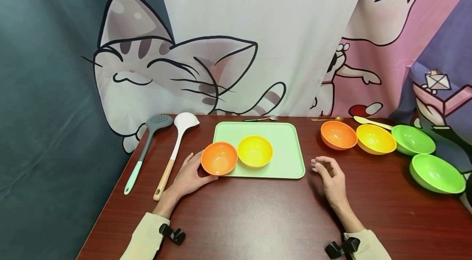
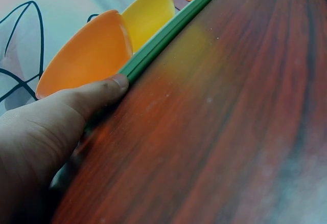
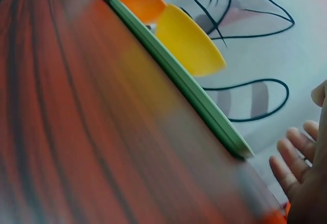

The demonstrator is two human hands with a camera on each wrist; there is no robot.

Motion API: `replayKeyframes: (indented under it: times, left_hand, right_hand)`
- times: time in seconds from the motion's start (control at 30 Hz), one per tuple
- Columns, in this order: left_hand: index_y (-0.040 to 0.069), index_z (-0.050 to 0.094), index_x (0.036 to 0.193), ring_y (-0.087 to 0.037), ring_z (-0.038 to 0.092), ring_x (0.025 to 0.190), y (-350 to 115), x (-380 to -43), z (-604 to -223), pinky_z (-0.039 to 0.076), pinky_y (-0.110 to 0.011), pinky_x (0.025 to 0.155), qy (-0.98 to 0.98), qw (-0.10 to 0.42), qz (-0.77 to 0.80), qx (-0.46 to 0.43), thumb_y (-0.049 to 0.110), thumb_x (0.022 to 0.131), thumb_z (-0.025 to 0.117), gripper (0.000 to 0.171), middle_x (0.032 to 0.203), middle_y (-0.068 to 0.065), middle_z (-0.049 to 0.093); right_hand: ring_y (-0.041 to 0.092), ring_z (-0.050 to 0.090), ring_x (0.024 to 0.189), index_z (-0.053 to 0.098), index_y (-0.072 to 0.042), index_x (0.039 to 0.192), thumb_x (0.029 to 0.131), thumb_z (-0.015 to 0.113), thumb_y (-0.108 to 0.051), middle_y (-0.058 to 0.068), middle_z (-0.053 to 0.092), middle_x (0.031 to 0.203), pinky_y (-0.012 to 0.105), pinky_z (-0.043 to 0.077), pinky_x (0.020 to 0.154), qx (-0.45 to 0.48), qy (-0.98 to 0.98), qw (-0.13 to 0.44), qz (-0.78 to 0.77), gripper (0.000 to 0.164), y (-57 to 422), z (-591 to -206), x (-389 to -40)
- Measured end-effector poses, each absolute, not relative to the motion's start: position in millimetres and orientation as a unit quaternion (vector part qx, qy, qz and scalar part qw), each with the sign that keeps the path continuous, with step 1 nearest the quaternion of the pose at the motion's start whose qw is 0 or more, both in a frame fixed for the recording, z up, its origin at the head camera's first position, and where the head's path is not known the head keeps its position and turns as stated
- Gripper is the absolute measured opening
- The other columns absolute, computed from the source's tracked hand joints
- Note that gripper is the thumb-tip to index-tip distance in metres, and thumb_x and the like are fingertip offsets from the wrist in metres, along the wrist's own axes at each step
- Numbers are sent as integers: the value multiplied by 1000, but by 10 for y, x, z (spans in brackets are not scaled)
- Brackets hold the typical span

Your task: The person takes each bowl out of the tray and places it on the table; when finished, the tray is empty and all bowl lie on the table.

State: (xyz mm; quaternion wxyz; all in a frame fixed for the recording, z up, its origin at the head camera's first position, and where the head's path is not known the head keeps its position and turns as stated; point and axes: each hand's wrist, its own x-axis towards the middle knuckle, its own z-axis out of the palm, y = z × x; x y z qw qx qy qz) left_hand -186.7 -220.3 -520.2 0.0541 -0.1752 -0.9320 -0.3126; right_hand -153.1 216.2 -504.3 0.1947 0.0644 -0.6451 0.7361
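My left hand (image 1: 189,174) holds an orange bowl (image 1: 219,159) at the left end of a pale green tray (image 1: 287,149). Its thumb (image 2: 110,87) lies low along the bowl's near side, the tip at the tray's edge; in the left wrist view the other fingers are hidden. A yellow bowl (image 1: 255,152) stands upright on the tray, right beside the orange one. Past the tray's right end, my right hand (image 1: 332,180) is raised over the table with relaxed, slightly bent fingers (image 3: 294,157) and nothing in them.
On the left lie a grey slotted turner (image 1: 151,133) and a white ladle (image 1: 180,129) with a wooden handle. A second orange bowl (image 1: 338,135), a second yellow bowl (image 1: 376,139) and two green bowls (image 1: 413,140) stand at the right. Small utensils lie along the back edge.
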Motion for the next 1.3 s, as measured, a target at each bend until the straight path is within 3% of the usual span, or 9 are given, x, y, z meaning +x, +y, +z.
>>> replayKeyframes:
  times: [0.57,0.83,0.97,1.17,1.3]
  left_hand:
    - [23,46,149,-25,39,146,-2196,-1859,-5192,19,-57,122,-931,65,-311,-178,65,75,77,91,150,1,51]
    - [24,45,150,-23,38,146,-2193,-1873,-5189,18,-56,123,-933,57,-310,-175,64,75,77,91,150,2,51]
    - [24,44,151,-22,37,147,-2196,-1875,-5191,18,-55,123,-934,52,-309,-174,65,75,77,92,151,4,50]
    - [24,44,151,-22,37,147,-2202,-1880,-5188,18,-55,123,-935,54,-306,-173,66,75,76,92,151,4,50]
    - [24,44,151,-23,37,147,-2201,-1862,-5189,18,-56,123,-934,52,-309,-171,66,75,76,93,151,3,50]
  right_hand:
    - [15,70,92,50,26,110,95,55,12,14,67,101,21,58,81,152,-614,224,742,22,1632,-5036,-1631]
    - [9,67,97,54,20,115,94,58,9,12,64,104,15,54,84,144,-656,240,701,24,1411,-5055,-1705]
    - [9,64,102,55,16,118,93,60,9,19,62,108,15,52,87,125,-677,247,682,27,1326,-5069,-1722]
    - [13,61,106,55,14,120,92,61,9,27,57,114,14,50,90,100,-687,242,678,29,1197,-5059,-1783]
    - [30,59,110,53,15,122,93,59,10,30,55,118,14,50,92,79,-698,226,675,31,1121,-5054,-1820]
